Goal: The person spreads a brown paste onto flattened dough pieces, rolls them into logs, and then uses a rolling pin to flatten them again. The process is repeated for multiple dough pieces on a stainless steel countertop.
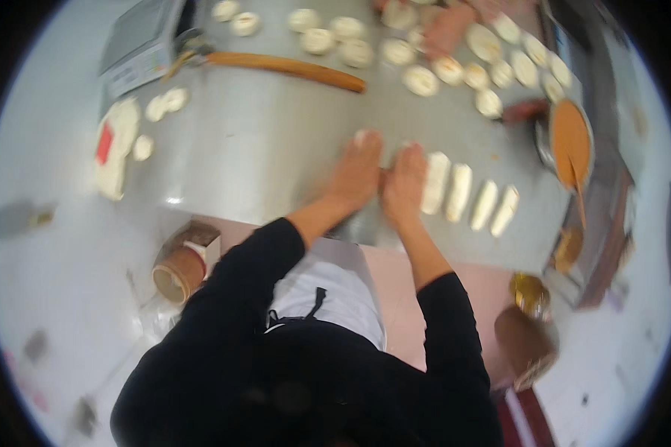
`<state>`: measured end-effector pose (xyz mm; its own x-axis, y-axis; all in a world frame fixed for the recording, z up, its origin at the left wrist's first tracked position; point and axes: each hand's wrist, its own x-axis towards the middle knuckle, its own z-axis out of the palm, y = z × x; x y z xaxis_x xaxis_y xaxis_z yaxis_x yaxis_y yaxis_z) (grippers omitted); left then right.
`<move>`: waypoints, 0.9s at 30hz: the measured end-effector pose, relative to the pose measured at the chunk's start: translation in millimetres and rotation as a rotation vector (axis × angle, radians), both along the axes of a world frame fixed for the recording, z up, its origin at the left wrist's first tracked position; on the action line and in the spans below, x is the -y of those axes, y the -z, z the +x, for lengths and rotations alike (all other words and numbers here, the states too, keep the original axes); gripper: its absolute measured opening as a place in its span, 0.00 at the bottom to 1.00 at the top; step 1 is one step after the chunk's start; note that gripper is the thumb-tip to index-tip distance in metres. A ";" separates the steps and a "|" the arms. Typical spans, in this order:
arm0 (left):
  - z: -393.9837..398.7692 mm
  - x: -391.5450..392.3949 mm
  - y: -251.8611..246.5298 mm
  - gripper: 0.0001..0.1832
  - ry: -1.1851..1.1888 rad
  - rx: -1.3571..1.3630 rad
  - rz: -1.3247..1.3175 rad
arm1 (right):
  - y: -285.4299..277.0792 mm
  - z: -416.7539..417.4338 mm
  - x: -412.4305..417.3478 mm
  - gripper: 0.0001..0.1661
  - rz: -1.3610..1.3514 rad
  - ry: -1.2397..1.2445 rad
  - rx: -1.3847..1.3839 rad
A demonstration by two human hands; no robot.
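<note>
On the metal worktop, my left hand lies palm down, blurred, beside my right hand. Whether dough lies under either palm cannot be seen. Just right of my right hand is a long dough strip, followed by several narrower dough rolls. Beyond my hands a wooden rolling pin lies across the top. Round dough pieces sit behind it, and more flattened rounds are at the upper right.
A digital scale stands at the back left, near a large dough piece with a red object on it. At right is a bowl of orange-brown filling with a stick-like utensil. Another person's hand is among the far rounds.
</note>
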<state>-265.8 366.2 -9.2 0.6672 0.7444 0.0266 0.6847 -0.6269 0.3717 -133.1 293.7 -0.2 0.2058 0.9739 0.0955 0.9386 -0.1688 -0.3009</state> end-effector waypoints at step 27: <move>-557.2 -230.9 2.0 0.35 -0.801 -0.092 0.125 | -28.3 -435.1 -368.6 0.45 -0.030 -0.663 -0.159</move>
<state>-823.0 597.1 -11.2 -0.0625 0.9918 0.1117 0.9672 0.0326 0.2517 -568.2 662.2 28.1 -0.4257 0.9009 0.0845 0.7915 0.4160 -0.4478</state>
